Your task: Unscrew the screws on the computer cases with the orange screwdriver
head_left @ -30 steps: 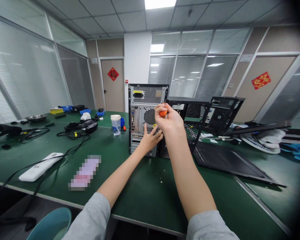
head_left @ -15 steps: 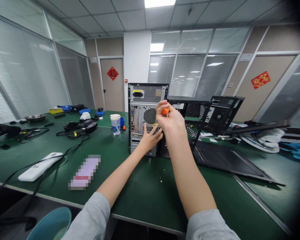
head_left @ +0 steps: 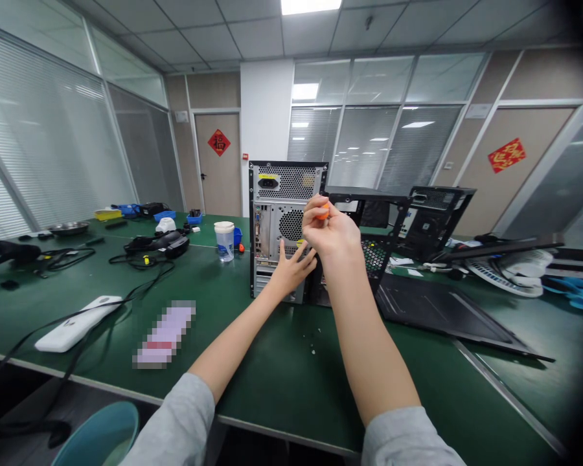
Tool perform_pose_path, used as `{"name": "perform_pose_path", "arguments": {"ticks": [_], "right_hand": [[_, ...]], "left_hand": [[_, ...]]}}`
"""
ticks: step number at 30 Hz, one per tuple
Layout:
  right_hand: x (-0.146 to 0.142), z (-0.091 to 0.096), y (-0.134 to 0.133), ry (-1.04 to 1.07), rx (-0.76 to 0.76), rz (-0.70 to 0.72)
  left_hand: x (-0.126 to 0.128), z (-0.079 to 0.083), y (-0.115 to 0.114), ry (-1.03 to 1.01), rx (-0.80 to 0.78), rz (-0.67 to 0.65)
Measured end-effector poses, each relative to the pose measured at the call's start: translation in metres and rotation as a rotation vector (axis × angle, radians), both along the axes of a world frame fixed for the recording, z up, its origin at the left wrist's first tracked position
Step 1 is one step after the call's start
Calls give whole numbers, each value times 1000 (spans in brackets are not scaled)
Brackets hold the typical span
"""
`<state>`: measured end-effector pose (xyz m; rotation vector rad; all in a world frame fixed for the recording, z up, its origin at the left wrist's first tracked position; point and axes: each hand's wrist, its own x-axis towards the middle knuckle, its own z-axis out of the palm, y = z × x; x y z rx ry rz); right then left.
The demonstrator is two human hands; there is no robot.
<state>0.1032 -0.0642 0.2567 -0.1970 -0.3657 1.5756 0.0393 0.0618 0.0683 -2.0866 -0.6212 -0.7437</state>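
Note:
A computer case (head_left: 291, 168) stands upright on the green table, its rear panel with power socket, ports and fan grille facing me. My left hand (head_left: 291, 272) lies with fingers spread against the lower part of that panel. Higher up, at the panel's right edge, my right hand (head_left: 333, 226) is closed round an orange-handled screwdriver (head_left: 323, 210). Only the handle's end shows; its shaft and tip are hidden behind my fingers. The case's open black frame (head_left: 366, 192) swings out to the right of my right wrist.
A black side panel (head_left: 447, 310) lies flat at right, before a second black case (head_left: 432, 220). Small bits (head_left: 313, 351) lie on the green table (head_left: 267, 369). Leftward are a plastic cup (head_left: 225, 241), a white device (head_left: 78, 323), a blurred lilac object (head_left: 165, 333) and cables (head_left: 140, 291).
My right hand has turned slightly at the wrist, and the orange handle's end has shifted a little up and right. My left hand keeps its place on the panel.

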Motion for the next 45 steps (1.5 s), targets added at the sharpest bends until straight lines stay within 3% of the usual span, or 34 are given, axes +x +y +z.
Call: {"name": "perform_pose_path", "arguments": {"ticks": [6,11,24,35,41,45], "right_hand": [[6,-5,5,-189,176,-63],[7,-6,7,-218,207,-61],[2,-2,-4,-20,-49,-42],[6,4,-1,54,-68,1],[15,-4,12,-142,71,-50],[13,-4,15,-48,-37,-62]], "left_hand": [[0,-1,1,-23,35,-33],[-1,-1,1,-25,34,-39],[0,-2,0,-21,6,-33],[-1,0,-2,-12,-24,-32],[-1,2,-5,14,-81,-15],[-1,2,-5,21,-83,-2]]}}
